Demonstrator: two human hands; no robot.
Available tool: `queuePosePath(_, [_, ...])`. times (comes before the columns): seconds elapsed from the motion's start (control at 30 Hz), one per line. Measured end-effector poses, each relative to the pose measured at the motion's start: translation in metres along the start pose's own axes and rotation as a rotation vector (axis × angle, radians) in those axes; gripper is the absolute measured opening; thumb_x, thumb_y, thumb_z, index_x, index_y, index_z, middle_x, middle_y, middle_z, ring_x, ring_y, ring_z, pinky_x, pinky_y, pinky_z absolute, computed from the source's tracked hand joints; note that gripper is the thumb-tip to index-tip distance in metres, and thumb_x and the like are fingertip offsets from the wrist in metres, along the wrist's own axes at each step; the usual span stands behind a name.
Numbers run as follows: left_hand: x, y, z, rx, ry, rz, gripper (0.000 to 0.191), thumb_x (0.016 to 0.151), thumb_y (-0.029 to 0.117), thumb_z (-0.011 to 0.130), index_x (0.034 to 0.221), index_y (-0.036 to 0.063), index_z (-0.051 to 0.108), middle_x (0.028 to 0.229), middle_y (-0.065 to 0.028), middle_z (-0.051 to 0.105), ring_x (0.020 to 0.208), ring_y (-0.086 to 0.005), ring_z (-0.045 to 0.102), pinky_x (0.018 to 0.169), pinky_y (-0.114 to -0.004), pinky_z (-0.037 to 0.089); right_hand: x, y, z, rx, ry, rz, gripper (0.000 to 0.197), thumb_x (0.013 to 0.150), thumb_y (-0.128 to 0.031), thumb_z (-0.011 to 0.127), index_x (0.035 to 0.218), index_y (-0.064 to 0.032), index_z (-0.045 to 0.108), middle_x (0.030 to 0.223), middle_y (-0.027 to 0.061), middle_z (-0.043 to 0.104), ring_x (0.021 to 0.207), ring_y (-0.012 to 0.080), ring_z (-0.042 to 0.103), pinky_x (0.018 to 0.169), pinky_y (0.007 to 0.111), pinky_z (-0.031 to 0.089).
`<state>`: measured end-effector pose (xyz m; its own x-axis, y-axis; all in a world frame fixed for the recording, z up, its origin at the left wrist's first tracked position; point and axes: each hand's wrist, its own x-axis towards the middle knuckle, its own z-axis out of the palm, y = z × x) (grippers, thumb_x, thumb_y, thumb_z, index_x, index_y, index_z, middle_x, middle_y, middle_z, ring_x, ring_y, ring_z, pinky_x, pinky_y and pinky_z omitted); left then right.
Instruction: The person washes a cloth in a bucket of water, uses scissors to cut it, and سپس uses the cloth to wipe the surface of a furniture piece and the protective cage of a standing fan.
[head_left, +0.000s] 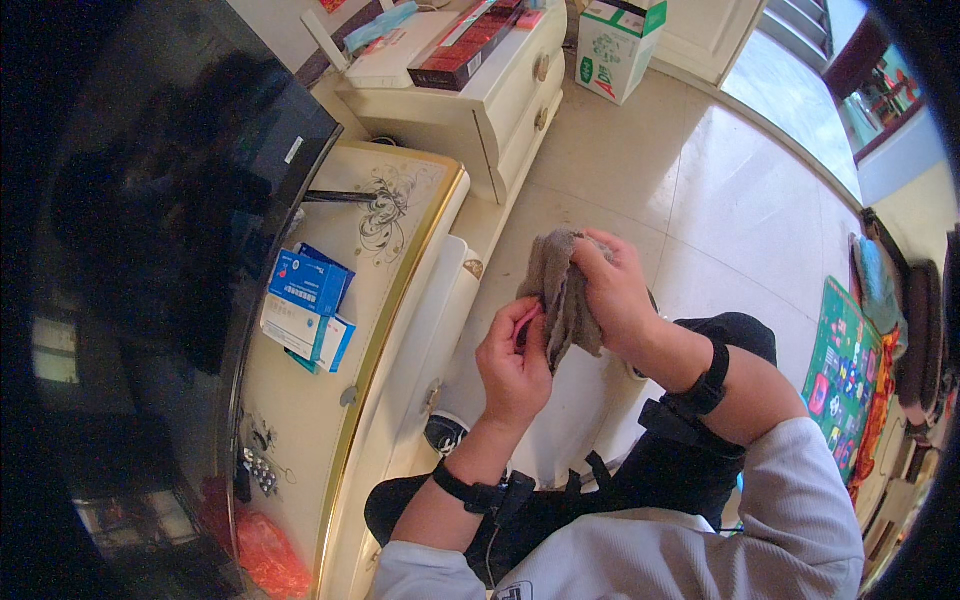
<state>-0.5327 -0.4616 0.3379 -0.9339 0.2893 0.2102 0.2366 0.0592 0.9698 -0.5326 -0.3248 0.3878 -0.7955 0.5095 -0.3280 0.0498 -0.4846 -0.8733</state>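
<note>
A crumpled grey-brown cloth (559, 300) is held up in front of me, over the tiled floor. My right hand (616, 292) grips its upper right part, with the thumb pressed on the fabric. Just lower and to the left, my left hand (517, 360) pinches a small pink item (527, 318) against the cloth's lower left edge. Most of that pink item is hidden by the fingers, so its kind cannot be told. Black straps with small devices sit on both forearms.
At left, a cream cabinet (300, 405) carries medicine boxes (304, 300), a blister pack (259, 471), a red plastic bag (271, 555) and a large television (150, 225). Behind it stand a drawer unit (442, 120) and a carton (619, 49). A green patterned mat (844, 375) lies at right.
</note>
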Motion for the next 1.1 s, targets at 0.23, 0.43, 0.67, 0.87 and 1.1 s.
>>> queuePosePath(0.23, [-0.005,-0.008,0.000,-0.041,0.014,-0.032,0.018,0.095,0.004,0.060,0.111,-0.0047,0.059,0.098,-0.0153,0.070,0.089,-0.0181,0.068,0.081,-0.030,0.055,0.002,0.010,-0.007,-0.012,-0.056,-0.036,0.016,0.092,-0.011,0.057,0.098,0.0022,0.064,0.080,0.0039,0.063,0.069,0.0104,0.057,0.059,0.027,0.048])
queuePosePath(0.43, [-0.005,-0.006,0.001,0.000,0.006,0.002,0.018,0.095,0.002,0.060,0.112,-0.0046,0.059,0.098,-0.0148,0.070,0.090,-0.0177,0.068,0.080,-0.030,0.055,-0.002,0.007,-0.001,-0.008,-0.028,-0.042,0.017,0.092,-0.013,0.057,0.097,0.0025,0.063,0.080,0.0035,0.062,0.068,0.0101,0.056,0.058,0.027,0.048])
queuePosePath(0.67, [-0.007,-0.006,-0.001,0.052,0.004,0.002,0.017,0.094,0.000,0.060,0.110,-0.0044,0.059,0.096,-0.0153,0.070,0.089,-0.0194,0.069,0.077,-0.030,0.055,-0.003,0.008,-0.004,-0.063,0.026,-0.005,0.017,0.093,-0.013,0.056,0.096,0.0014,0.063,0.077,0.0018,0.060,0.068,0.0087,0.053,0.060,0.027,0.046])
queuePosePath(0.87, [-0.006,-0.007,0.000,0.034,0.021,0.027,0.016,0.093,0.000,0.061,0.109,-0.0036,0.060,0.094,-0.0152,0.070,0.087,-0.0195,0.070,0.076,-0.029,0.055,-0.003,0.009,-0.004,-0.029,-0.046,-0.065,0.015,0.093,-0.012,0.056,0.092,0.0007,0.063,0.076,0.0001,0.060,0.068,0.0076,0.053,0.058,0.026,0.045])
queuePosePath(1.1, [-0.009,-0.009,-0.001,0.029,0.004,-0.009,0.016,0.094,0.000,0.060,0.109,-0.0033,0.060,0.095,-0.0152,0.070,0.087,-0.0186,0.069,0.076,-0.029,0.055,-0.003,0.010,-0.005,-0.020,-0.031,-0.030,0.014,0.092,-0.012,0.057,0.091,0.0005,0.063,0.076,0.0009,0.061,0.067,0.0078,0.054,0.058,0.026,0.046])
